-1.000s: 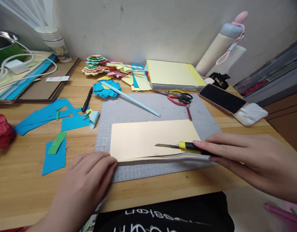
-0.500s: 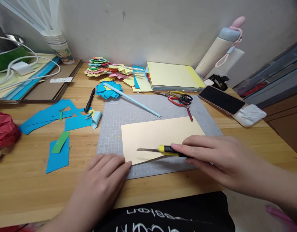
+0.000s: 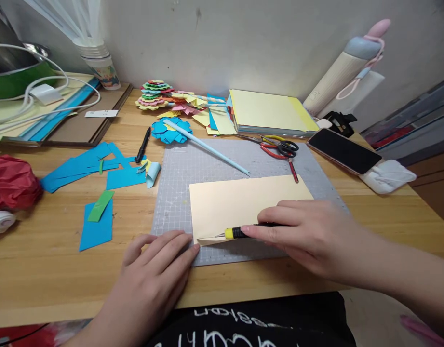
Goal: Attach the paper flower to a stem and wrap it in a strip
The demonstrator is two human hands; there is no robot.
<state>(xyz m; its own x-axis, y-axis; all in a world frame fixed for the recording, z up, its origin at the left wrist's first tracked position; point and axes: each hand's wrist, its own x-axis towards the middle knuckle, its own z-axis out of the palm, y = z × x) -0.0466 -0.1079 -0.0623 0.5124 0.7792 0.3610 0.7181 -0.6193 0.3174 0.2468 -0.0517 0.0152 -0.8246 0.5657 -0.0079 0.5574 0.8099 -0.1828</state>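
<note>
A cream sheet of paper (image 3: 232, 205) lies on the grey cutting mat (image 3: 173, 212), its near left corner slightly raised along a fold or slit. My left hand (image 3: 156, 267) rests palm down beside that corner, fingers extended, fingertips touching the paper's edge. In my right hand (image 3: 304, 233) is a yellow and black utility knife (image 3: 234, 233), its blade pointing left and lying low at the near left part of the sheet. The blade tip is at or under the raised strip; I cannot tell which. Part of the knife's handle is hidden by my fingers.
Behind the paper are scissors (image 3: 289, 148) and a blue paper flower (image 3: 171, 130) with a rolled stem. Blue paper pieces (image 3: 95, 231) and a black pen (image 3: 142, 145) lie left. A phone (image 3: 344, 150) lies right, a paper stack (image 3: 274, 112) at the back.
The knife has moved left and down, its blade reaching the paper's near left corner, which has lifted slightly. My left hand stays by the corner. The whole view has shifted a little.
</note>
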